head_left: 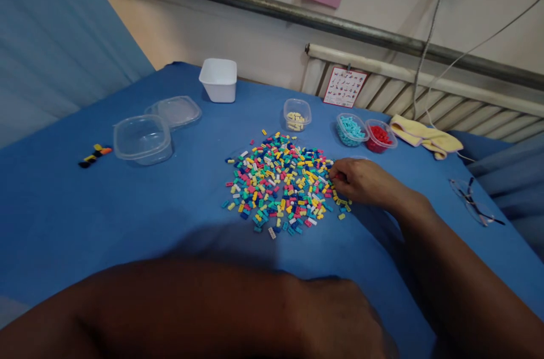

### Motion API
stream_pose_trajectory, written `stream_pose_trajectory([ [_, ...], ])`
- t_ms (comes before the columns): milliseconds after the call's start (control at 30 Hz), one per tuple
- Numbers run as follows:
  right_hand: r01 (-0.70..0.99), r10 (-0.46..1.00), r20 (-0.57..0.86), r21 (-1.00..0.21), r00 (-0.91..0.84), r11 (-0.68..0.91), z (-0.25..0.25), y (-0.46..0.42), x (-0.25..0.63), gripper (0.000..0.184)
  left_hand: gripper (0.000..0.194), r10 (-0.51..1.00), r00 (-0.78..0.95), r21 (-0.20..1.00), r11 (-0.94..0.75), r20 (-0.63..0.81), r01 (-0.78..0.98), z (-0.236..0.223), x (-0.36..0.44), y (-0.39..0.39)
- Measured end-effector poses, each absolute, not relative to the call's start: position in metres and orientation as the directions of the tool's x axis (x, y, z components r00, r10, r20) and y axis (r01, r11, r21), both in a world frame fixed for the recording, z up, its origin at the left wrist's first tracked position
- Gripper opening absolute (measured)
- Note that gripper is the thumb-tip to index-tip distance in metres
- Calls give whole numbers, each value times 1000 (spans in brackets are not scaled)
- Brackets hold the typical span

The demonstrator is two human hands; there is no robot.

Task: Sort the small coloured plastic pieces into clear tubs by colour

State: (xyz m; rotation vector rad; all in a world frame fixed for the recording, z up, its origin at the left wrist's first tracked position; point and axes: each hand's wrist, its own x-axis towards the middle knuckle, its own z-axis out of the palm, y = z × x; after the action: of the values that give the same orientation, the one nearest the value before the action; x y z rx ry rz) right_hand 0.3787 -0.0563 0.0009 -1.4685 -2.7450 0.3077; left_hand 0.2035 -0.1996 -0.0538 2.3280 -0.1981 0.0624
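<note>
Nearest you, your left hand [344, 313] lies low over the table [191, 223], back of the hand up. Its fingers are hidden; you cannot tell the state of that grip, nor whether it holds anything.

Beyond it, well apart, lies the brick pile [280, 178]: small mixed-colour bricks, loosely spread in a roughly round patch. The pile has no clear long axis; individual bricks point in mixed directions. One white brick [272, 233] lies at the near edge, its long axis slanting away to your left.

Your right hand [363, 180] is the nearer hand to the pile. It reaches in from the right, at the right edge. Its grip is pressed together, apparently pinching a small red piece [339, 176]; the long axis of this piece cannot be read. Relative to this grip, the bulk of the pile lies directly to the left, with a few yellow bricks just on the near side.

To the far right, note the eyeglasses [471, 206]. At the left, locate the brick figure [94, 156], the clear tub [144, 141] and, just behind it, the lid [176, 111].

Behind the pile stand the turquoise-brick tub [349, 142] and red-brick tub [378, 148], side by side, then the pale-yellow-brick tub [297, 103]. The white container [219, 84] stands near the wall.
</note>
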Motion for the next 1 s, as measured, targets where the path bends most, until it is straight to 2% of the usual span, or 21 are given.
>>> stream_pose_trajectory([
  [67,828,836,-67,-196,-545,525,5,-56,382,14,41,-111,986,702,-692,127,-168,-54,203,-199],
  [167,857,882,26,-222,-471,464,15,-54,398,16,39,-97,984,698,-695,149,-174,-55,203,-200],
  [233,895,916,84,-196,-392,401,23,-51,413,17,38,-101,986,694,-701,136,-167,-55,204,-200],
  [433,955,959,20,-89,-281,282,25,-41,443,19,32,-108,984,664,-727,141,-175,-52,203,-201],
  [533,958,959,78,-64,-273,278,21,-39,447,25,30,-108,984,662,-729,145,-177,-52,203,-201],
  [700,957,953,123,-53,-278,286,24,-42,446,24,29,-91,982,656,-733,167,-180,-57,203,-202],
  [767,944,942,146,-87,-304,318,27,-46,437,23,30,-85,981,669,-720,176,-182,-58,203,-202],
  [833,897,912,150,-178,-382,405,29,-53,423,21,31,-93,981,694,-695,171,-187,-58,204,-201],
  [933,771,831,86,-331,-550,544,29,-65,398,17,32,-112,981,720,-666,158,-192,-56,204,-199],
  [1000,710,778,48,-376,-627,596,27,-71,384,15,32,-110,982,720,-668,155,-188,-55,204,-199],
])
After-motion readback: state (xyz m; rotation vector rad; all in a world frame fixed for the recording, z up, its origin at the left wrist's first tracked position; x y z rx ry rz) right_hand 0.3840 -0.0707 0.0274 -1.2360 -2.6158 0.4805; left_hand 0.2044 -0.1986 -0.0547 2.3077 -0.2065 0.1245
